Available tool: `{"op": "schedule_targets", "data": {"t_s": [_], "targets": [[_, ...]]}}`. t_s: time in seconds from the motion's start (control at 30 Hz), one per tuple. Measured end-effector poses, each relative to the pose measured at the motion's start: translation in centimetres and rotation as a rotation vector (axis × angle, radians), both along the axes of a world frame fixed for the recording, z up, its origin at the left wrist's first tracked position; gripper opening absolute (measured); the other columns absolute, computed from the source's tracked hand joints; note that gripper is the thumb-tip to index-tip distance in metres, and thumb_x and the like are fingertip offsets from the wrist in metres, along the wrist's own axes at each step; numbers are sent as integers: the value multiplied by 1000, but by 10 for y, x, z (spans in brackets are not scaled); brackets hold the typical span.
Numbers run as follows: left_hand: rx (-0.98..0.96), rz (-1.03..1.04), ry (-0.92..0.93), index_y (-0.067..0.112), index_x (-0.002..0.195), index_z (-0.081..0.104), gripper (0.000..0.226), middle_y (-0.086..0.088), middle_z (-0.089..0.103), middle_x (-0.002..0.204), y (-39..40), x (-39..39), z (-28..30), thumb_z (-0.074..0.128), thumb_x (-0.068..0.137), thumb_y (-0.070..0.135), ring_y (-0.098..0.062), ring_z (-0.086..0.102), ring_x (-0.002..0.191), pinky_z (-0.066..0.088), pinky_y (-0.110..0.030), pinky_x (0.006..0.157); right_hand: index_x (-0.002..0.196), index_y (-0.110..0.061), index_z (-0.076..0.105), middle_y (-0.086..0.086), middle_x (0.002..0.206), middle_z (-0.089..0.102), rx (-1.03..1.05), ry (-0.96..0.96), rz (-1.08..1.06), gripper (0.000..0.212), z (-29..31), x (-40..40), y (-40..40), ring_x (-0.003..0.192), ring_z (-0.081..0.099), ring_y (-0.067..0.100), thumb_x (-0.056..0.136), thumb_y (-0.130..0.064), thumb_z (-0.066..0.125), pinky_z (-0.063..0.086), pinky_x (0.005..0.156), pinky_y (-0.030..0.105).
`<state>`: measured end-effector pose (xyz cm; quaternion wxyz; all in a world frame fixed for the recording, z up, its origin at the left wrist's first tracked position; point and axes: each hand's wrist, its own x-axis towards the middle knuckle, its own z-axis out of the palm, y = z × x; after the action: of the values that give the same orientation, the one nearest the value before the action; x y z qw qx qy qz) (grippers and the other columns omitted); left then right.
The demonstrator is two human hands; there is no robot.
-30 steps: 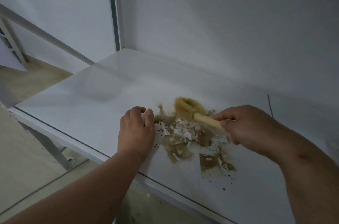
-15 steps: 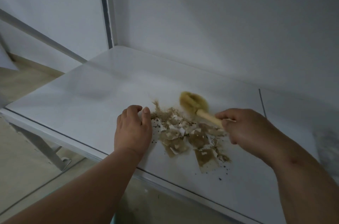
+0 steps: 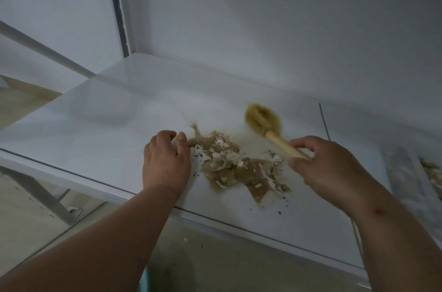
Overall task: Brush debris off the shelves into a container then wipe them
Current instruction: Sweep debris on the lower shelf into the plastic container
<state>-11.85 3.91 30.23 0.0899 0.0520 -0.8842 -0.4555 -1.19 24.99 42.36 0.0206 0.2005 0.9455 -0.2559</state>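
Debris (image 3: 235, 168) lies on the white shelf (image 3: 100, 124) between both hands. The left hand (image 3: 166, 162) rests beside it, fingers curled, holding nothing; the right hand (image 3: 327, 169) grips the brush (image 3: 263, 119), its bristles just beyond the pile

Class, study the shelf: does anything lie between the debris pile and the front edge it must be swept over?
Nothing visible does. The debris pile has only bare white shelf between it and the front edge. The left hand rests at its left side, and the right hand holds the brush behind it.
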Motion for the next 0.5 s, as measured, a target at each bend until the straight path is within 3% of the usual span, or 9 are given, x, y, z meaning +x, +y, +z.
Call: {"op": "schedule_targets", "data": {"t_s": [0.1,0.17,0.27,0.4,0.5], "targets": [[-1,-14,10,12,120,53,41,-7,53,124,-1,1,0,34,98,40,-26,41,121,34,-40,100,106,-24,53,0,84,60,159,-96,-115,12,-6,-1,16,73,60,18,97,-31,51,47,63,32],[-7,-22,6,12,121,53,40,-7,52,125,0,1,0,35,99,40,-26,40,121,33,-39,99,105,-17,56,2,85,59,232,-204,-118,17,-21,1,20,74,60,20,98,-30,47,45,62,32],[-20,-27,5,12,121,53,39,-8,52,125,1,2,1,35,99,40,-27,40,121,33,-40,99,97,-19,59,1,83,60,149,-250,-59,18,-37,10,4,70,59,18,98,-28,44,42,58,29],[-17,-26,9,11,120,54,39,-10,54,123,2,2,2,36,99,38,-29,41,120,33,-41,99,93,-22,64,1,73,59,-84,-143,-55,16,-23,23,-14,59,51,16,97,-28,49,39,56,29],[-20,-26,8,10,119,55,39,-12,54,122,2,3,4,36,99,37,-31,42,119,33,-41,97,98,-19,60,5,78,61,-28,-93,-166,16,-15,29,-1,65,55,21,98,-26,46,42,60,32]]}}
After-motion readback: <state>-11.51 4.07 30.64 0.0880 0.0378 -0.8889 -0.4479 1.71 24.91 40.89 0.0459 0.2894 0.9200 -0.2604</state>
